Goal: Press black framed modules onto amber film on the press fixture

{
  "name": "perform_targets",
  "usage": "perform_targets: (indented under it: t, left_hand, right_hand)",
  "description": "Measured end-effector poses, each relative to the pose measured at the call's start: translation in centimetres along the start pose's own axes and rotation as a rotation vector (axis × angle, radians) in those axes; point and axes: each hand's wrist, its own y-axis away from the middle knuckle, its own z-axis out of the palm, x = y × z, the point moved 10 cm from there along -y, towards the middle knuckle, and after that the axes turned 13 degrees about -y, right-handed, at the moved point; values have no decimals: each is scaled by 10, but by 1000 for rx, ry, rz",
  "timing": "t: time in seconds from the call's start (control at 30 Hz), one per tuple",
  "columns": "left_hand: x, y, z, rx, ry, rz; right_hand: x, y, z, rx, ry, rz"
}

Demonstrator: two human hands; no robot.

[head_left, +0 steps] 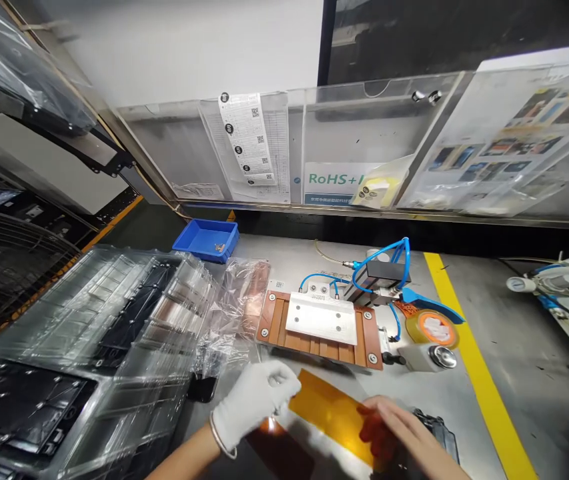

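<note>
A strip of translucent amber film (331, 410) is stretched between my two hands above the metal table. My left hand (257, 399), in a white glove, pinches the film's left end. At the right end my bare right hand (397, 427) grips the film, some fingers showing through it from behind. Just beyond lies a brown fixture (273, 320) with a pale metal plate (320, 317) marked JJ-25070 on top. Beside my right hand sits a black plastic part (438, 430), partly hidden. A dark reddish-brown sheet (281, 450) shows below my left hand.
Clear plastic trays (129, 393) with black parts (24, 403) stack at left, near a blue bin (207, 239) and crumpled clear wrap (229, 313). An amber tape roll (431, 330), a dispenser bottle (424, 358) and blue air hoses (405, 267) stand right of the fixture.
</note>
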Motion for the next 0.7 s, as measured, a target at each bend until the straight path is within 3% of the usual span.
perform_targets:
  t: [0.1,0.23,0.53,0.7]
  left_hand:
    - [-6,-17,-16,41,92,-35]
    - [-2,-37,-24,40,147,-21]
    - [-8,-92,-33,-1,165,-24]
    - [-18,-121,-32,-40,116,-73]
  right_hand:
    - [-7,0,-29,212,-195,-66]
    - [-11,-13,-34,240,-291,-44]
    - [-57,-63,-40,263,17,-81]
    - [-66,-94,-51,294,119,-68]
